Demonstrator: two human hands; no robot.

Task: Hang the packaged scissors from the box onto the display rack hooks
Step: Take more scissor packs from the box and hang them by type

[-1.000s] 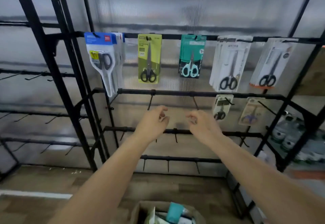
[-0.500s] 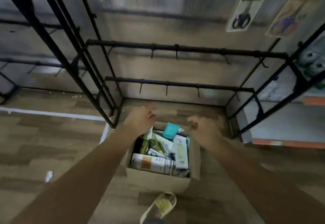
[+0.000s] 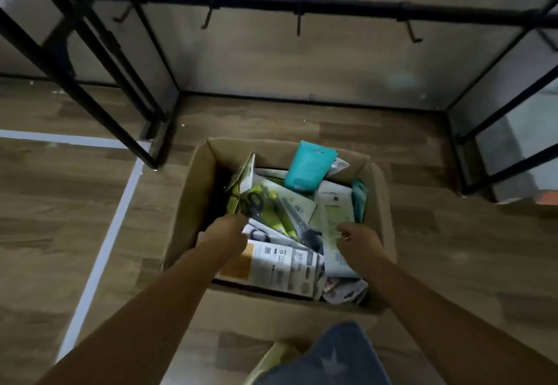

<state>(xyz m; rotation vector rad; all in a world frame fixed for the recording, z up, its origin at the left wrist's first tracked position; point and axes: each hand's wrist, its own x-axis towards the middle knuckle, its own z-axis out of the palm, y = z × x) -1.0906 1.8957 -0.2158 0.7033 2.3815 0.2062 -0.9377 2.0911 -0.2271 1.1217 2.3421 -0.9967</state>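
Open brown cardboard box (image 3: 184, 209) on wood-plank floor (image 3: 60, 209), just in front of black metal display rack (image 3: 302, 7); packed with packaged scissors lying loose and overlapping.

Left hand (image 3: 225, 238): inside near-left part of box, fingers curled down among the packs, fingertips at the edge of lime-green card pack of black-handled scissors (image 3: 265, 203). Gripping or only touching: cannot tell. Pack lies tilted, directly beyond the fingertips, handles toward the hand.

Right hand (image 3: 359, 241): over near-right part of box, fingers curled, resting on pale green-and-white card pack (image 3: 333, 218). Pinch on that pack or not: cannot tell.

Other contents:
- teal flat pack (image 3: 309, 168), propped upright against far wall of box, well apart from both hands
- white printed card with orange corner panel (image 3: 271, 264), face down, between the two forearms along near wall
- second teal pack edge (image 3: 359, 200) against right wall

Rack: lower horizontal bar with three short black hooks (image 3: 298, 22), all bare, above and beyond box.

Floor: white tape line (image 3: 102, 251) running left of box. Blue denim knee (image 3: 332, 357) at bottom edge.
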